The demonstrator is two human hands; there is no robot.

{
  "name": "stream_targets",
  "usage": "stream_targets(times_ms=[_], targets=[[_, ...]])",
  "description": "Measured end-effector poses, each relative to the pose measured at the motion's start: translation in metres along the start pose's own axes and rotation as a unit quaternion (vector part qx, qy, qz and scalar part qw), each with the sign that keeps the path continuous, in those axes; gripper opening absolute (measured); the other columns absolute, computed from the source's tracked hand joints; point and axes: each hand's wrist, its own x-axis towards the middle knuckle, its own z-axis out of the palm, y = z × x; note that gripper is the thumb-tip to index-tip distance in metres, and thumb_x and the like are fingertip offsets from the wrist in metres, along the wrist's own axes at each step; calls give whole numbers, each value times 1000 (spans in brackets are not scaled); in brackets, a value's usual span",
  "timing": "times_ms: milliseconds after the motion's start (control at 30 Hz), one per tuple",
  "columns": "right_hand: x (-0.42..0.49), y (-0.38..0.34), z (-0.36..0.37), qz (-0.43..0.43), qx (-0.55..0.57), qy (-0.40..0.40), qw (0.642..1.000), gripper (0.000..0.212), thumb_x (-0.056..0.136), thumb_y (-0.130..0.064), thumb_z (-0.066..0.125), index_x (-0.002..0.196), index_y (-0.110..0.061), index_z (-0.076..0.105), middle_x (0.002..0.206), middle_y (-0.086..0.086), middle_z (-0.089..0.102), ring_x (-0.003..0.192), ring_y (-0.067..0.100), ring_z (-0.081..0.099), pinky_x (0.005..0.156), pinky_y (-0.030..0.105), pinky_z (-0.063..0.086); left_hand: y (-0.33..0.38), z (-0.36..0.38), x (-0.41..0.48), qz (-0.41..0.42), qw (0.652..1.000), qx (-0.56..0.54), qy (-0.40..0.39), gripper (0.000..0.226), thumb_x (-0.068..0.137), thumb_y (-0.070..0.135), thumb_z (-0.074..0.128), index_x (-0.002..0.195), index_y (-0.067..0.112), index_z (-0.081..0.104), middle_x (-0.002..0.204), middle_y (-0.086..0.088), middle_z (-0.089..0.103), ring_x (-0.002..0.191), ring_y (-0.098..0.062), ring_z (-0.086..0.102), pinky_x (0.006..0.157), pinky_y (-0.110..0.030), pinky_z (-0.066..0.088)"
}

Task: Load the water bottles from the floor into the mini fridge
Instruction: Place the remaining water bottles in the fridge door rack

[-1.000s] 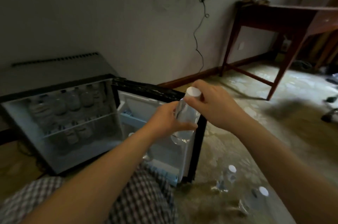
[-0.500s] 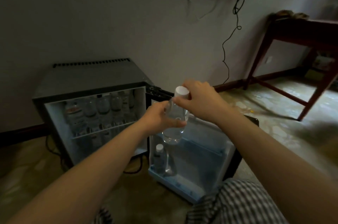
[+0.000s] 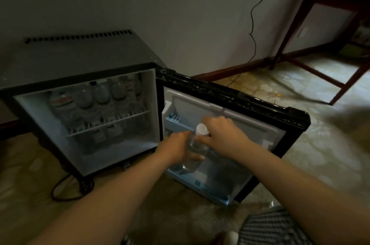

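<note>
A clear water bottle [image 3: 195, 149] with a white cap stands upright in the lower shelf of the open fridge door [image 3: 236, 124]. My left hand [image 3: 176, 148] grips its body from the left. My right hand [image 3: 220, 131] holds it near the neck, just below the cap. The black mini fridge [image 3: 84, 60] sits on the floor to the left, its door swung wide to the right. Several bottles [image 3: 100, 94] fill its upper wire shelf, and more stand on the bottom.
A dark power cord [image 3: 68, 190] loops on the floor by the fridge's front corner. A red-brown wooden table [image 3: 312, 10] stands at the right against the wall, with a cable hanging down the wall beside it. My checked clothing [image 3: 274, 228] shows at the bottom right.
Both hands have carried the bottle down and forward, from chest height in front of the fridge into the door's lower shelf. The view has swung left, and the floor bottles are out of sight.
</note>
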Motion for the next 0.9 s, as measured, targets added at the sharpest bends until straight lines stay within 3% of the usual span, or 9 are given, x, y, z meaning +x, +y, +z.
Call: stream_targets(times_ms=[167,467,633,800,900], targets=[[14,4,37,12,-10,-51,999,35,92,-28,55,117,-5,46,115,19,59,106,38,55,72,36,38,-14,19,16,-54,994,65,-64,63,64,57,72,117,27,54,117,-2,65,105,-24,61,89,-43,52],[36,6,82,11,-73,-126,989,50,94,-24,51,136,-3,33,125,20,56,117,36,54,91,41,46,-39,43,32,-94,990,-61,-89,54,81,30,69,128,11,50,130,-12,57,116,-28,55,99,-35,45],[41,14,102,36,-73,-178,981,41,96,-15,48,134,-6,35,130,21,53,120,38,51,94,46,45,-42,48,34,-76,986,-47,-144,51,90,13,57,138,11,40,142,-7,43,129,-23,44,103,-24,34],[43,20,113,38,-60,-158,985,39,97,-18,47,132,-6,37,127,22,54,117,38,54,92,46,46,-47,50,39,-80,978,-36,-188,62,92,8,52,146,13,23,149,-9,34,135,-25,38,104,-24,34],[46,23,120,51,-41,-151,986,38,96,-20,49,129,-5,40,126,22,55,116,38,54,91,44,46,-49,50,42,-92,973,-56,-204,65,89,5,55,146,13,23,148,-11,36,134,-25,39,108,-31,38]])
